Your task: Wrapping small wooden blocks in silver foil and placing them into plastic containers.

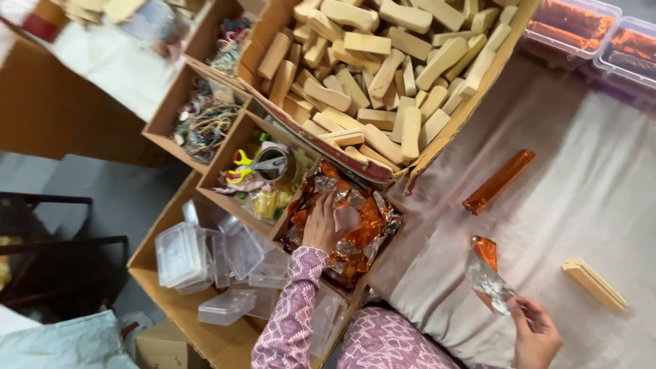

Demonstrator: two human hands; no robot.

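My left hand (328, 222) reaches into a cardboard box (383, 256) of crumpled orange and silver foil sheets (359, 249), its fingers spread on top of the foil. My right hand (536, 331) pinches a folded piece of orange and silver foil (486, 273) above the pale cloth (601, 184). A foil-wrapped orange stick (499, 181) lies on the cloth farther off. One bare wooden block (593, 283) lies to the right of the held foil.
A big cardboard box (471, 102) holds several wooden blocks (383, 75). Other cartons hold clear plastic cases (205, 263), scissors (256, 165) with tape, and tangled coloured cords (205, 123). Clear tubs (594, 31) of orange sticks stand at the top right.
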